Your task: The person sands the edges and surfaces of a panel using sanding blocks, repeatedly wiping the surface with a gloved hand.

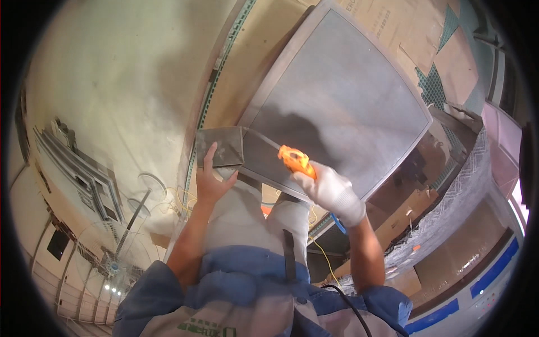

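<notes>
Gripping the orange plastic hand tool (296, 160), the right hand (335, 192), in a white glove, has its fingers closed around the handle. The tool's thin grey rod (265, 137) points toward the upper right corner of the dark grey, square metal piece (220, 140); whether the tip touches, we cannot tell. The left hand (211, 184), which looks bare to us, holds this piece: one finger lies on its face, and the thumb is near the lower edge. The two hands are well apart. The metal piece is above the knees, by the left corner of the large grey panel with pale border (359, 84); we cannot tell if it rests on something.

We judge that the step in hand is tool work at the piece's edge. The next move, in our opinion, calls for a steady left hand and careful aim of the rod.
</notes>
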{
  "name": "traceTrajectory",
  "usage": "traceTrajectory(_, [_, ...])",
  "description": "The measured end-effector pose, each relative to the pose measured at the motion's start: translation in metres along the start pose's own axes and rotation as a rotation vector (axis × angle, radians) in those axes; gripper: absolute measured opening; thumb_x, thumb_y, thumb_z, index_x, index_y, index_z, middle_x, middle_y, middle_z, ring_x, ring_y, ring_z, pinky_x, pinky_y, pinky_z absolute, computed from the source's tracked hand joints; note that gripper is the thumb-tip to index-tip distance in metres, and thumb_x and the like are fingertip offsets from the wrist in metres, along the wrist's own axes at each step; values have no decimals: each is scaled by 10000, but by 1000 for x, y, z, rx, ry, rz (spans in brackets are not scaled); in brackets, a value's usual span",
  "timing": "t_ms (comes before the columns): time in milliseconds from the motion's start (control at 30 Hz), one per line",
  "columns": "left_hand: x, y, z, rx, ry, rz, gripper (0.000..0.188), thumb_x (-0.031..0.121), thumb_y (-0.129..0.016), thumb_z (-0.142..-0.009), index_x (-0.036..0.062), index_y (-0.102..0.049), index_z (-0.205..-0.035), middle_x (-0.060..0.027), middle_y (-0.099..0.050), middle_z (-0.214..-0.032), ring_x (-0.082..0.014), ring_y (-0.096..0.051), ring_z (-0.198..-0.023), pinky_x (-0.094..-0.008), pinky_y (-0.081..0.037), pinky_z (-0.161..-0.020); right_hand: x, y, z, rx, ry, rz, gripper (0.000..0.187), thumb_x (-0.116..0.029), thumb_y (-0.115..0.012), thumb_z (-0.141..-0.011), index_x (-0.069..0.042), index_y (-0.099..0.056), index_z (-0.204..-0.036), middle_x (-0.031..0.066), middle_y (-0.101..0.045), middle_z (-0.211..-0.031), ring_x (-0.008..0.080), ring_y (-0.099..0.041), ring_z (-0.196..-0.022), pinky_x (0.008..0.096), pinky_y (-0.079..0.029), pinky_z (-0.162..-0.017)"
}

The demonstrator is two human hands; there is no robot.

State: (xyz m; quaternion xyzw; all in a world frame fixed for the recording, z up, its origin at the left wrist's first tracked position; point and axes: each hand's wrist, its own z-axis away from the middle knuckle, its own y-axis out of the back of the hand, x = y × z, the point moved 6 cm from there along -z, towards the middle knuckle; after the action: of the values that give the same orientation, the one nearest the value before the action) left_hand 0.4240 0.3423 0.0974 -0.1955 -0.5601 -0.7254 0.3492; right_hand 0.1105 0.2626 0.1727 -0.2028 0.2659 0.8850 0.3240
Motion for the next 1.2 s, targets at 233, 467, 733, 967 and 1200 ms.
traceTrajectory(233, [11, -20, -35, -446, 234, -58, 1072, 189, -963, -656, 229, -451, -1597, -222, -633, -1357, -452, -649, -1127, -478, -545, -963, 3, -27, 61, 52, -161, 64, 431, -486, -637, -1021, -111, -613, -1233, 260, -724, -842, 495, -709, -822, 573, -554, -739])
traceTrajectory(467, [81, -30, -29, -468, -442, -50, 984, 176, -950, -643, 234, -534, -1533, -260, -469, -1558, -454, -530, -1376, -482, -493, -1128, 20, -40, 80, 158, -101, -157, 478, -498, -651, -1004, -75, -632, -1226, 252, -729, -858, 481, -707, -803, 558, -562, -731])
traceTrajectory(733, [89, -46, -15, -568, -366, -85, 1108, 150, -946, -668, 110, -385, -1623, -260, -540, -1490, -460, -565, -1332, -491, -496, -1116, 277, 103, 154, 873, -642, -223, 489, -487, -560, -1067, -40, -752, -1012, 8, -587, -623, 156, -595, -570, 356, -491, -584])
traceTrajectory(967, [99, -54, -11, -526, -458, -100, 1106, 116, -923, -708, 83, -327, -1639, -241, -595, -1443, -433, -633, -1268, -470, -544, -1038, 305, -43, 265, 720, -744, -132, 485, -498, -595, -1044, -34, -724, -1099, 216, -713, -772, 421, -735, -756, 482, -558, -660])
traceTrajectory(1200, [132, -95, 19, -682, -486, -145, 1027, 155, -921, -697, 81, -425, -1594, -235, -622, -1408, -430, -622, -1276, -473, -520, -1073, 214, -157, 251, 170, -452, -575, 567, -522, -658, -999, -60, -655, -1328, 213, -761, -1013, 401, -747, -956, 452, -581, -838])
